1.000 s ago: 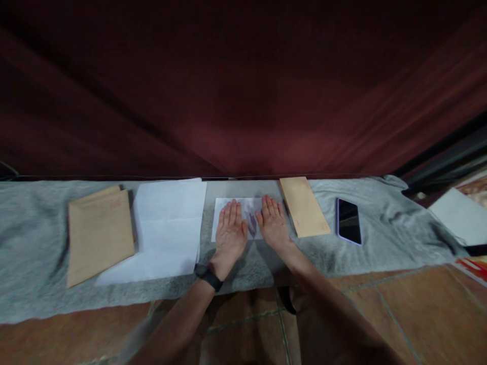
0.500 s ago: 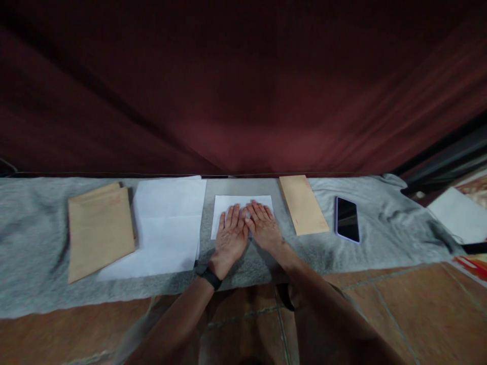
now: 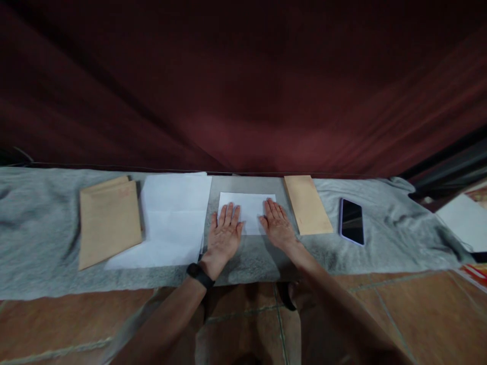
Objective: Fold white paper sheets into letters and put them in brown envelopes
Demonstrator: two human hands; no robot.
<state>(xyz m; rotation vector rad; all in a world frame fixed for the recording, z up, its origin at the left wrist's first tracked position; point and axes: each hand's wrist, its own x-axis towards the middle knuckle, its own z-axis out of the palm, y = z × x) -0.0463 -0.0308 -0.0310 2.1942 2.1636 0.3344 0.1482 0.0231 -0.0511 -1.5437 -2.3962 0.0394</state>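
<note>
A white sheet of paper (image 3: 251,213), looking folded to a small rectangle, lies flat on a grey cloth (image 3: 251,261) in front of me. My left hand (image 3: 225,233) rests on its left end, fingers stretched out and palm down. On the right end lies my right hand (image 3: 279,225), also flat with fingers spread. The middle of the paper shows between the two hands. Just right of it is a brown envelope (image 3: 309,205). Larger white sheets (image 3: 173,223) with a crease lie to the left of my left hand.
Several brown envelopes (image 3: 110,223) are stacked at the left, partly over the white sheets. A phone (image 3: 352,221) with a purple edge lies at the right. Dark red fabric (image 3: 243,101) rises behind the cloth; floor tiles (image 3: 418,304) show in front.
My hands have slid apart from the middle of the paper, the left one leftward and the right one rightward. The view has shifted slightly.
</note>
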